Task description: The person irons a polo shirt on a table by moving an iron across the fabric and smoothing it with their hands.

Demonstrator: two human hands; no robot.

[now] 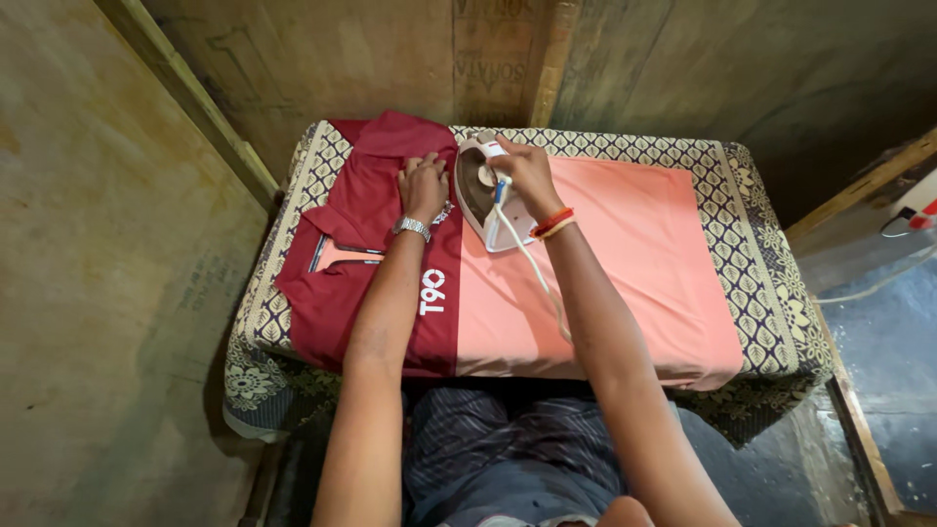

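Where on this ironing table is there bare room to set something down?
The salmon part of the shirt, between the iron and the patterned table cover, lies bare. The maroon part is crowded: the left hand presses there, the right hand grips the iron beside it.

A patterned cloth (756,224) with a dark leaf print covers the small table, its edge hanging over the front. Rough plywood walls (88,244) close in on the left and behind. At the right, a wooden ledge (859,185) runs beside a bluish floor (888,351).

Silver wristwatch (412,227), red-orange wrist threads (553,222), dark checked garment (508,439)
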